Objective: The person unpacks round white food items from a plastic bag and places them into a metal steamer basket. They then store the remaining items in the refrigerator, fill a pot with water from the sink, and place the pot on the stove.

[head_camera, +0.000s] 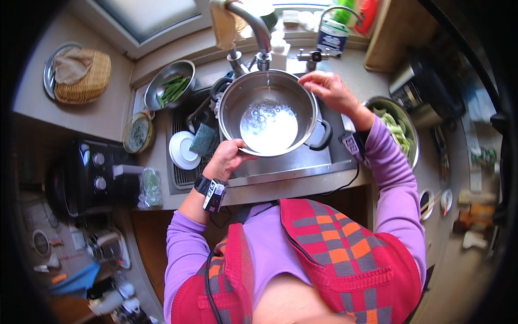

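Observation:
A wide stainless steel pot (231, 117) with black handles sits over the sink, slightly tilted in view. A thin stream of water (268, 81) runs from the tap (263, 52) into it, and bubbles and ripples show on the shallow water (269, 125) inside. My left hand (230, 156) grips the near left rim, thumb over the edge. At the far right rim is my right hand (328, 87), its fingers bent and close together; whether they touch the pot is unclear. Near the right handle (321, 137) lies the bare steel drainboard (315, 160).
Left of the pot are a white dish (182, 152), a green scouring pad (203, 137) and a steel bowl of green pods (175, 91). A glass bowl (139, 133) stands by a black appliance (97, 174). At right, a steel bowl (412, 156) holds cut green vegetables (394, 125).

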A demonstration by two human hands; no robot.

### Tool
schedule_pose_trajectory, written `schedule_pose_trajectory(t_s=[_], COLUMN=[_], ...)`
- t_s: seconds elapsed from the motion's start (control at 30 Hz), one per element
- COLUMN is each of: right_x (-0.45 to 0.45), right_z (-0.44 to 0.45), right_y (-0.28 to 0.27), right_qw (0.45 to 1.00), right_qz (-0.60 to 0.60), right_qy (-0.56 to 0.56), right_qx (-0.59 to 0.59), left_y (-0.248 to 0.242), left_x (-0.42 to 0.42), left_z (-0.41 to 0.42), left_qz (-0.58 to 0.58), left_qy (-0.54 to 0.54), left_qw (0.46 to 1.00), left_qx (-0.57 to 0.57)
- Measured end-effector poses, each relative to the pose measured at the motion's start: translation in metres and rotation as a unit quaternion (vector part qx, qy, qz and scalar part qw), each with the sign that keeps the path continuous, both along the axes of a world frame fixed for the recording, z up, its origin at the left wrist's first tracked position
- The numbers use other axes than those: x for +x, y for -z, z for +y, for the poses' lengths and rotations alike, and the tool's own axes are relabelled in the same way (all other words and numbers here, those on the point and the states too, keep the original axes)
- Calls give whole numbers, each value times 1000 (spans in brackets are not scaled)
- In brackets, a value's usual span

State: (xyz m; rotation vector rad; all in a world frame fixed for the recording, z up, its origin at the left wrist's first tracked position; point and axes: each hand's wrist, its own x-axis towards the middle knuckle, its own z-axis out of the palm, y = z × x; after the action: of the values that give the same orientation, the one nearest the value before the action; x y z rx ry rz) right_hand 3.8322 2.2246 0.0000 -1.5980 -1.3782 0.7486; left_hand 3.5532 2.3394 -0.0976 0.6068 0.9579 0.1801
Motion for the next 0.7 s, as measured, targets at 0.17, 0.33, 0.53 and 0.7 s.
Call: schedule_pose_trajectory(t_s=[0.17,0.33,0.53,0.7], right_x=[-83,-164,-257,-333], right_z=[-117,-227,-343,-398], right_y=[-10,4,49,59], right_qw=[994,972,913,865], right_qz=[84,80,115,113], right_qy=[65,219,391,486], right_qx=[37,24,38,49], left_y=[-10,-25,-28,-10], left_x=[-5,-11,-21,-27], left_z=[20,28,8,15], left_qz=[-54,-135,-161,-204], left_qy=[37,179,321,421], left_qw=[998,951,810,771], left_qx=[-9,213,464,431])
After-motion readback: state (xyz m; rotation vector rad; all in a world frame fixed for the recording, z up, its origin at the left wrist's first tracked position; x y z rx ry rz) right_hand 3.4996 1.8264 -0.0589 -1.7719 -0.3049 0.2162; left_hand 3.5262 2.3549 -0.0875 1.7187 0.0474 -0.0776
